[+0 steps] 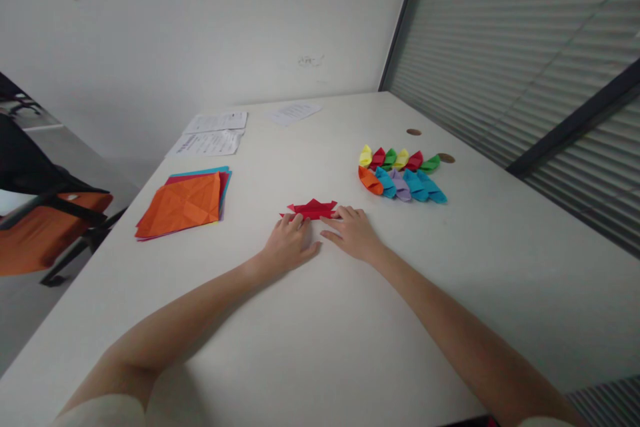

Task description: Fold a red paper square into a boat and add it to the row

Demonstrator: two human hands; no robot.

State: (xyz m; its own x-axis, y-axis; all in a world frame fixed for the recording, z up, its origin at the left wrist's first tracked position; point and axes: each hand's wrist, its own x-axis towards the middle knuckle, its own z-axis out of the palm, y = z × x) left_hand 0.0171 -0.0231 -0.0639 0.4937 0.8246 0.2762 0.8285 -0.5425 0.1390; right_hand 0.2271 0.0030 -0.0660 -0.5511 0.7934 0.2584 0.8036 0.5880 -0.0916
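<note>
A folded piece of red paper (313, 209) lies on the white table, long and narrow, with pointed corners at both ends and a small peak on its far side. My left hand (290, 241) rests its fingertips on the near left edge of the paper, thumb stretched out to the right. From the other side, my right hand (356, 232) touches the near right end, its fingers extended and its thumb apart. Both hands press from above rather than grasp, and their fingers hide part of the near edge.
Left of my hands is a stack of creased coloured paper sheets (187, 203), orange on top. Two rows of small folded paper boats (400, 173) stand on the right. Printed sheets (213, 133) lie at the back left. An orange chair (55, 230) stands beyond the left edge; blinds (530, 47) border the right.
</note>
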